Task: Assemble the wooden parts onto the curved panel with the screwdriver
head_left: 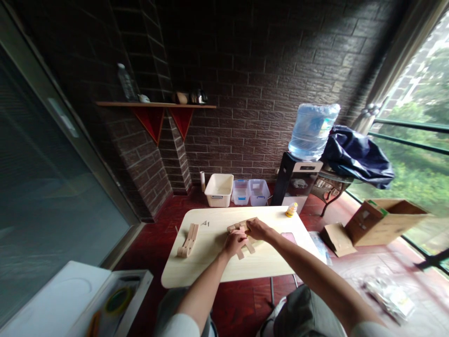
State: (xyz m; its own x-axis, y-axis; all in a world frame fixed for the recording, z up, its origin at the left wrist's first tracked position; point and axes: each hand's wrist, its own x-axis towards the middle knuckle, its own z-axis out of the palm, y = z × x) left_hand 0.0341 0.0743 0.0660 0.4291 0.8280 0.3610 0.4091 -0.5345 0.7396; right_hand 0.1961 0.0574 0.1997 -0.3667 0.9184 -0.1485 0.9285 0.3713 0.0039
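Observation:
On the pale table (pixel 206 271) lies a wooden assembly (pixel 249 247) made of light wooden pieces, with two strips sticking out toward me. My left hand (pixel 235 242) is closed on its near left part. Farther right, my right hand (pixel 258 229) has its fingers bent down on the assembly's upper part. Both hands cover much of the wood, so the exact joints are hidden. At the table's left lies a separate long wooden piece (pixel 189 240) with holes and a curved near end.
A yellow-and-white bottle (pixel 291 209) stands at the table's back right, and a pink flat item (pixel 289 238) lies near the right edge. Behind the table are a cream bin (pixel 219 189), clear bins (pixel 258 192) and a water dispenser (pixel 298 182). A cardboard box (pixel 382 222) sits right.

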